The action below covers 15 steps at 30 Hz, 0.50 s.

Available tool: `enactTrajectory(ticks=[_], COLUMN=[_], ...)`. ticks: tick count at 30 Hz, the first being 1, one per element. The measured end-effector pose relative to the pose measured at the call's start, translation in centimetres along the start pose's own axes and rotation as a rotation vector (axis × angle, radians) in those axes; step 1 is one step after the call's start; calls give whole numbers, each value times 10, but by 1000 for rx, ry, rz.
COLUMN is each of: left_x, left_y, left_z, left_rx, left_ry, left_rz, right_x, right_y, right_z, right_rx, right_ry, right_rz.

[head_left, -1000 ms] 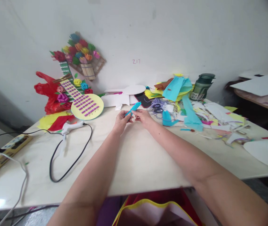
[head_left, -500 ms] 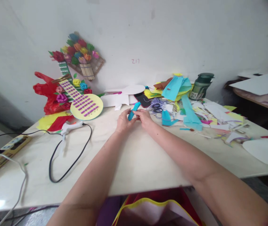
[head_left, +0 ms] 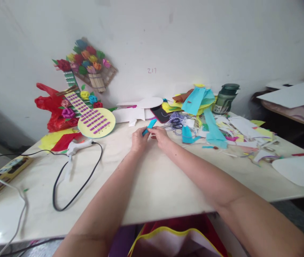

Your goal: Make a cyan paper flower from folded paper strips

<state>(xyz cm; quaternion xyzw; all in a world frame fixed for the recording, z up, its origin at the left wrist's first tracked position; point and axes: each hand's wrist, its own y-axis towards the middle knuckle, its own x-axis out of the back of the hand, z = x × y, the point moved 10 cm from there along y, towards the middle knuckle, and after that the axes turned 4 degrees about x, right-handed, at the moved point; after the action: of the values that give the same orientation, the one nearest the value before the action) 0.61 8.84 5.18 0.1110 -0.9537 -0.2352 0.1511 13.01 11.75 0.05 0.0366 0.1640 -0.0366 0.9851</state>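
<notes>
A narrow folded strip of bright blue crepe paper [head_left: 152, 124] slants up from between my fingers, above the middle of the table. My left hand [head_left: 139, 139] is closed on its lower end. Pinched against the strip from the other side are the fingertips of my right hand [head_left: 160, 136]. Some of the strip is hidden by the fingers. Under my right fingers shows a small brownish-red spot that I cannot make out. Beyond my right hand lie dark-handled scissors [head_left: 176, 124] and another blue paper piece [head_left: 187, 134].
A white glue gun [head_left: 80, 145] with a looped black cord lies left, near a power strip [head_left: 7, 175]. Behind it stands a yellow paper guitar [head_left: 97, 123] with paper flowers. Paper scraps [head_left: 244, 126] and a green bottle [head_left: 226, 99] fill the right side.
My fingers have shifted along the blue strip, and it now leans over more, with less of its lower end showing. The whole view has moved slightly.
</notes>
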Motion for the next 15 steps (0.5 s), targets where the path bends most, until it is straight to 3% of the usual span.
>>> enactTrajectory(ticks=[8, 10, 13, 15], left_x=[-3, -8, -13, -15], left_y=[-1, -1, -3, -4], left_z=[5, 15, 42, 49], left_rx=[56, 158, 420, 485], left_ry=[-55, -198, -453, -513], left_rz=[53, 129, 208, 252], right_x=[0, 0, 0, -2], right_y=[3, 2, 2, 1], right_z=[-4, -3, -1, 2], right_rx=[-11, -27, -38, -27], right_ry=[49, 43, 20, 9], right_rz=[7, 11, 27, 49])
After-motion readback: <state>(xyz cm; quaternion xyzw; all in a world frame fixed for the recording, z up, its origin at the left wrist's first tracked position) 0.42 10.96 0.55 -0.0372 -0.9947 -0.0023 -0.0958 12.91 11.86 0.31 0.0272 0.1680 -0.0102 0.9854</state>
